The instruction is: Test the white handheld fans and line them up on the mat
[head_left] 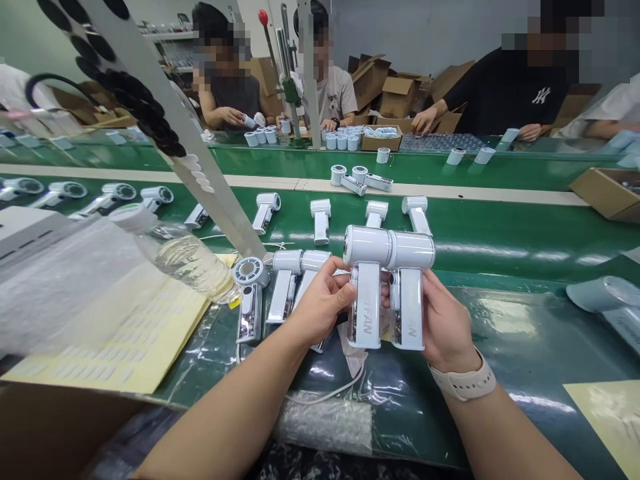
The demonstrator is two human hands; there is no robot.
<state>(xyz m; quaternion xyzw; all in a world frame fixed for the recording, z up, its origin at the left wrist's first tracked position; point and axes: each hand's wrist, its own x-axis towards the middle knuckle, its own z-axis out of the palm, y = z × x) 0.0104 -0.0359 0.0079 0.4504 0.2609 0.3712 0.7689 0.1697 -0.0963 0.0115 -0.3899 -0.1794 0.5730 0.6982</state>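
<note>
Two pale blue-white handheld fans are held up side by side, heads touching and handles pointing down. My left hand [320, 297] is closed around the handle of the left handheld fan [368, 293], with the thumb at its edge. Around the right handheld fan [411, 300] my right hand [450, 323] is closed; most of its fingers are behind the handle. The lettering "FAN" shows on the left handle. Just left of my left hand, more fans [286, 287] rest on the bench, and another fan [249, 293] shows its round grille.
A green conveyor belt [500, 233] carries several fans. At the left are a tilted plastic bottle [185, 257] and yellow sticker sheets [150, 353]. A slanted metal post [220, 193] rises beside them. Bubble wrap [325, 423] lies in front. Co-workers sit across the belt.
</note>
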